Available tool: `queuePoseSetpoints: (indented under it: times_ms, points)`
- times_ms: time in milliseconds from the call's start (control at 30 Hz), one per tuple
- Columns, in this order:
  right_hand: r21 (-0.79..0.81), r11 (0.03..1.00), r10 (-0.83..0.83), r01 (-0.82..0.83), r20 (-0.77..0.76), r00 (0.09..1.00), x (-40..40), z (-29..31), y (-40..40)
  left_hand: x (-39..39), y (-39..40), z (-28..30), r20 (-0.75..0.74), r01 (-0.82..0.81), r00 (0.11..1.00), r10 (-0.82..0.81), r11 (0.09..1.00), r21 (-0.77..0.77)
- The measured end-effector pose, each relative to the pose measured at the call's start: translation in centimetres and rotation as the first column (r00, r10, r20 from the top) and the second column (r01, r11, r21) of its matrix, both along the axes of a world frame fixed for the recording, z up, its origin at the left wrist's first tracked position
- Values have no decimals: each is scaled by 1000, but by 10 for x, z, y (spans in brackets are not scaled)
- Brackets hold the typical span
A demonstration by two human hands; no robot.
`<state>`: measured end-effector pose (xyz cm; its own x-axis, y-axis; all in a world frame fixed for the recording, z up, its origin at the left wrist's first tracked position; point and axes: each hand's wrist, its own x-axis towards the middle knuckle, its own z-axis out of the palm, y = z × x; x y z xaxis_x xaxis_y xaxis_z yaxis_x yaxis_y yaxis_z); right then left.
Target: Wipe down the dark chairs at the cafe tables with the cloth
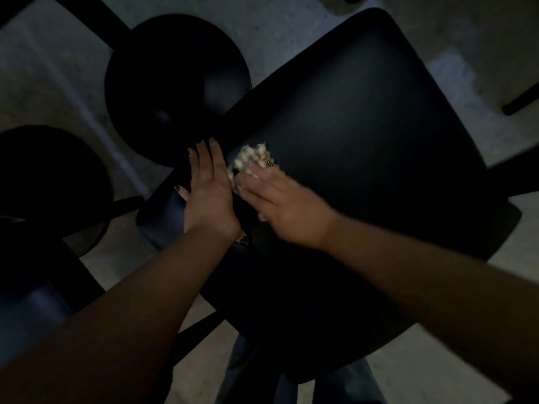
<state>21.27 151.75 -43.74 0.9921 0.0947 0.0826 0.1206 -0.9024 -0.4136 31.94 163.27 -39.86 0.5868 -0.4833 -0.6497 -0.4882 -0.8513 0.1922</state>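
Darkness covers most of the scene, so surface cleanliness cannot be judged. At far left a round dark stool seat shows partly, and a second round seat sits above it, both standing on the pale floor; neither is being touched. Next comes the left hand, its fingers straight and laid flat over the edge of the big dark chair, steadying it; its grip is released, holding nothing. Just beside it, the right hand presses a pale bunched cloth onto the chair's surface near that same edge. The cloth pokes out past the fingertips, but blur hides whether the fingers clench it or only press it flat, so that grip cannot be told. As a judgement, wiping of this chair is underway near its left edge, with the broad surface to the right probably yet to cover, and the two round seats apparently left to do.
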Motion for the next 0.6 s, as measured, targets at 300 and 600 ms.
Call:
queuePoseSetpoints:
  times_ms: [300, 600]
  points:
    - [82, 614, -789, 785, 42, 613, -6, 2, -62, -2, 0, 2, 26, 23, 999, -24, 999, 39]
    - [13, 979, -205, 206, -23, 978, -53, 6, -20, -1, 0, 1, 36, 24, 999, -25, 999, 24]
